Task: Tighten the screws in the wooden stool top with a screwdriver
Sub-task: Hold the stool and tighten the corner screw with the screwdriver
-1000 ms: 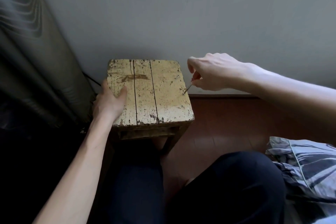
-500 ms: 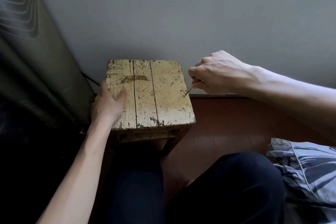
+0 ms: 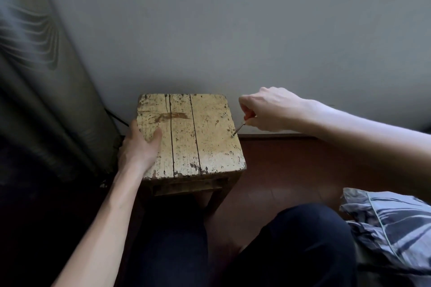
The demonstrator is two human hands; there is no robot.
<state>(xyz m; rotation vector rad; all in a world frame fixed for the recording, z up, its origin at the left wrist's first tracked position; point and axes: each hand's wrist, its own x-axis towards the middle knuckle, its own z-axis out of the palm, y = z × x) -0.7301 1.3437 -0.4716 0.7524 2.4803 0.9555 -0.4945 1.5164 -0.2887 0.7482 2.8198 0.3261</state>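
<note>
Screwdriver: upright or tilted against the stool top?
Tilted. The screwdriver slants down-left from the right hand to the stool top near its right edge.

Screwdriver [image 3: 239, 128] tilted, tip on worn cream stool top [image 3: 186, 137].

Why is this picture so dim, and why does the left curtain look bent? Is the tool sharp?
Head view: dim, soft light; the stool top is brightest, the area below the curtain nearly black. Head view: the wide-angle lens bows the curtain. Head view: the screwdriver is thin but crisp; the right hand hides most of its handle.
</note>
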